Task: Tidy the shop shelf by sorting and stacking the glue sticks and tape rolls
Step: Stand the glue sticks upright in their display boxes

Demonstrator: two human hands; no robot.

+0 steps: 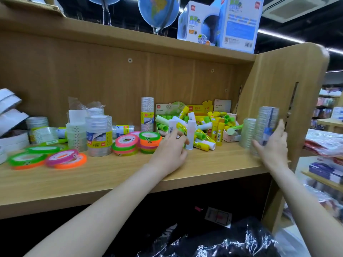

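Gripping tall clear tape stack (pixel 265 127), right hand (pixel 272 145) wraps it at shelf's (pixel 111 171) right end, long axis upright. Left hand (pixel 170 151), fingers loosely spread, holding nothing, touches glue stick pile (pixel 202 130) lying just ahead; left hand nearer.

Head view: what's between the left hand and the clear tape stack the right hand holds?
The glue stick pile and a shorter clear tape stack. Left hand is at the pile's near edge; right hand holds the taller stack.

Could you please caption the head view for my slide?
Right hand grips a clear tape stack; left hand reaches jumbled glue sticks.
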